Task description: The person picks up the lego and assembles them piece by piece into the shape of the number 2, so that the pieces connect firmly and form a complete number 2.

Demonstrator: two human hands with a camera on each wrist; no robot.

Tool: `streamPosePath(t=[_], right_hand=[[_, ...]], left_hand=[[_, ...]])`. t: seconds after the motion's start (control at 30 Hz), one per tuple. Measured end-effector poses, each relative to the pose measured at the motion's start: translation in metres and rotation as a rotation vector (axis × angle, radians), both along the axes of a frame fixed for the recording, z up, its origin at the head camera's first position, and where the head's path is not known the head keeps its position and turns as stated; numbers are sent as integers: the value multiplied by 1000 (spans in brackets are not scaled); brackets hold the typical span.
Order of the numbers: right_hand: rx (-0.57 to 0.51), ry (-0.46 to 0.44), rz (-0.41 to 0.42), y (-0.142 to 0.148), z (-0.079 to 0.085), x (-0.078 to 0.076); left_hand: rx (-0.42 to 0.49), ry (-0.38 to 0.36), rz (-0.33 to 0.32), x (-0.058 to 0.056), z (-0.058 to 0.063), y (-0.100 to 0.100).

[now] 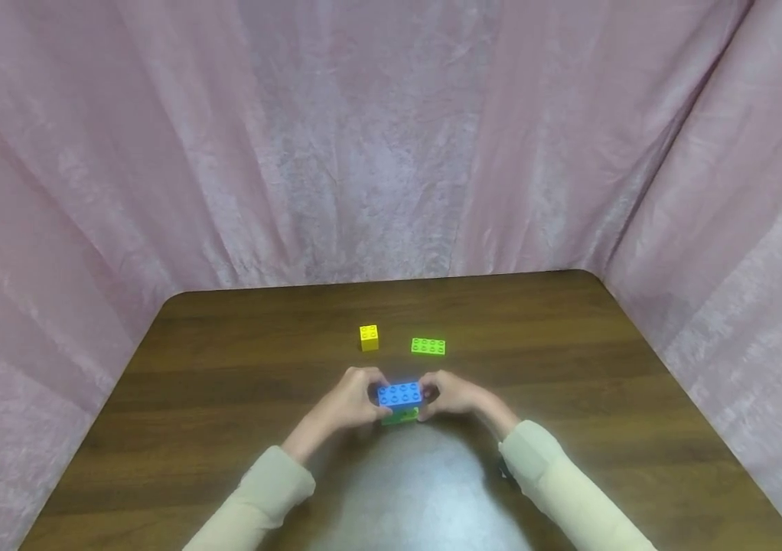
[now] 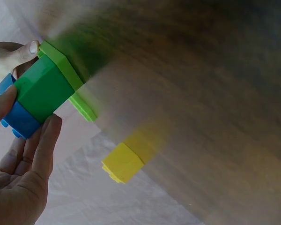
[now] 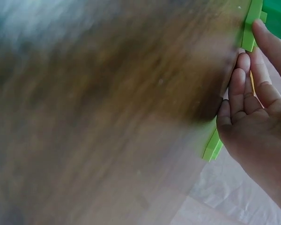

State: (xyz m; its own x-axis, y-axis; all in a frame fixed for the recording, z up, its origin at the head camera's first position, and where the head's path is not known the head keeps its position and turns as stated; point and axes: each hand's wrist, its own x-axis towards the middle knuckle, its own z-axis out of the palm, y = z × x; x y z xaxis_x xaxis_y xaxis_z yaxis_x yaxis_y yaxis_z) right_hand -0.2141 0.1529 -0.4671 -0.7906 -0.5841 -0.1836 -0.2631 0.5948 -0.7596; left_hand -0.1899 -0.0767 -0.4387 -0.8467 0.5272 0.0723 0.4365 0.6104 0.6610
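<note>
- Two pale sleeves (image 1: 573, 490) lie nearest the head camera, on the near side of the blue brick (image 1: 400, 394), one to its left and one to its right, both cut off by the lower border.
- The blue brick tops a stack: under it sits a dark green brick (image 2: 44, 86), and lowest a light green base plate (image 2: 61, 64).
- Wood of the table (image 1: 226, 367) stretches well out to the blue brick's left and right; the rounded far edge lies well beyond it, before a pink curtain (image 1: 377, 153).
- Beyond the blue brick are a yellow brick (image 1: 369, 338), slightly left, and a loose green plate (image 1: 428, 347), slightly right, apart from each other.
- The left hand (image 1: 353, 396) grips the blue brick's left end between thumb and fingers.
- The right hand (image 1: 451, 393) holds the stack's right end, thumb on the base plate.
- The right wrist view cuts off most of the stack; whether its underside touches the wood is hard to tell.
</note>
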Motion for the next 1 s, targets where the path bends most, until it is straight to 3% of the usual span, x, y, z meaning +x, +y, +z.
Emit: streamPosePath(t=[0.37, 0.5, 1.0], right_hand=[[-11, -15, 2, 5, -1, 3], [-28, -5, 39, -1, 3, 1], [-14, 26, 24, -5, 7, 3]], left_hand=[[-32, 18, -44, 1, 5, 4], [-28, 20, -8, 2, 8, -1], [86, -20, -14, -3, -3, -6]])
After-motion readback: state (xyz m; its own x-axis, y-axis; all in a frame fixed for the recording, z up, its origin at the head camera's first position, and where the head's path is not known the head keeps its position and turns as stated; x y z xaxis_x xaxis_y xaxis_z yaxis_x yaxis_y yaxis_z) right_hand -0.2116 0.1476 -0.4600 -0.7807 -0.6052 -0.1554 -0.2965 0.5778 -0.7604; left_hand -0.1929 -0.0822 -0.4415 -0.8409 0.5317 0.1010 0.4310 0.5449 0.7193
